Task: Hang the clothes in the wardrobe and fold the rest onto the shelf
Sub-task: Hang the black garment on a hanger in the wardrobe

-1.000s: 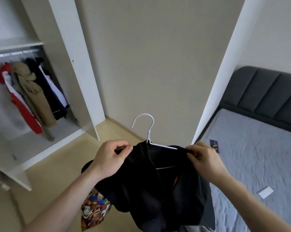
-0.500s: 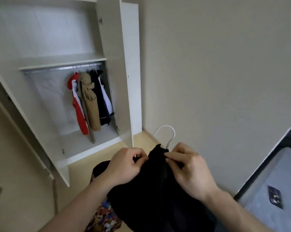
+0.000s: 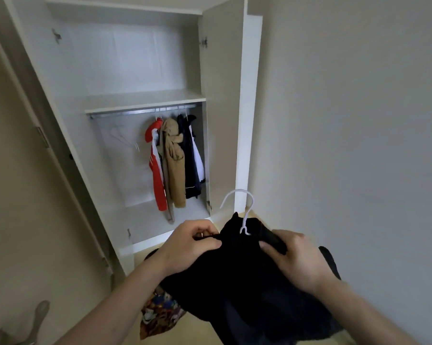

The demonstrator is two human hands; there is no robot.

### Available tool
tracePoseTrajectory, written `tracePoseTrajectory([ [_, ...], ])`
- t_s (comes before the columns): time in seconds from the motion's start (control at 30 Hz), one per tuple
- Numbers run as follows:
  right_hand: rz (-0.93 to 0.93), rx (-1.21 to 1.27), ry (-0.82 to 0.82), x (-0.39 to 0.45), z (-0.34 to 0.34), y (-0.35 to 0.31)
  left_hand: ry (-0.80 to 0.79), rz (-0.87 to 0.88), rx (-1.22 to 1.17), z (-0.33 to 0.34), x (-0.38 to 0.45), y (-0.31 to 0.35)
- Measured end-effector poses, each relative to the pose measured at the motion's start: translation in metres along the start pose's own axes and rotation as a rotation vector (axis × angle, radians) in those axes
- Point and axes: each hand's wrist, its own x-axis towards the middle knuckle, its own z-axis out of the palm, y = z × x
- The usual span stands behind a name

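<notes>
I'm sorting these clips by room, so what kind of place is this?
Probably a bedroom or dressing area at home: an open white wardrobe with jackets hanging on its rail, beside plain walls.

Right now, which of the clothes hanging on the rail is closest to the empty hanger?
The red and white jacket. It hangs at the left end of the row, next to the empty white hanger; the tan coat and dark garments hang farther right.
</notes>
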Motion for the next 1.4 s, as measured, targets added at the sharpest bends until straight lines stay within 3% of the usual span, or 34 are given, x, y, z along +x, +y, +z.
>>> tracePoseTrajectory([
  [0.2,0.011,0.154,-0.218,0.068,0.027,-0.015,0.055,0.050,0.225,-0.035,0.056,-0.029],
  [0.43,0.104,0.458,-0.271,0.166,0.067,-0.020,0.284,0.063,0.525,-0.071,0.122,-0.070],
  [0.6,0.121,0.606,-0.292,0.244,0.084,-0.018,0.567,0.072,0.373,-0.081,0.143,-0.082],
  [0.63,0.136,0.646,-0.317,0.261,0.089,-0.017,0.539,0.033,0.290,-0.080,0.146,-0.086],
  [0.73,0.155,0.724,-0.373,0.317,0.107,-0.014,0.216,-0.203,0.013,-0.084,0.163,-0.102],
  [0.8,0.143,0.748,-0.429,0.355,0.120,-0.018,0.092,-0.314,-0.092,-0.091,0.181,-0.113],
  [0.87,0.131,0.785,-0.489,0.392,0.134,-0.024,0.201,-0.341,-0.026,-0.100,0.199,-0.125],
  [0.97,0.141,0.846,-0.527,0.441,0.157,-0.036,0.520,-0.301,0.419,-0.114,0.215,-0.133],
  [1.03,0.137,0.908,-0.540,0.466,0.170,-0.046,0.607,-0.334,0.318,-0.122,0.225,-0.134],
  [1.1,0.107,0.940,-0.549,0.489,0.183,-0.055,0.499,-0.464,0.091,-0.129,0.240,-0.132],
  [1.17,0.083,0.936,-0.551,0.514,0.200,-0.066,0.380,-0.569,0.045,-0.138,0.258,-0.144],
  [1.4,0.040,0.913,-0.469,0.603,0.246,-0.095,0.443,-0.616,0.167,-0.196,0.324,-0.202],
])
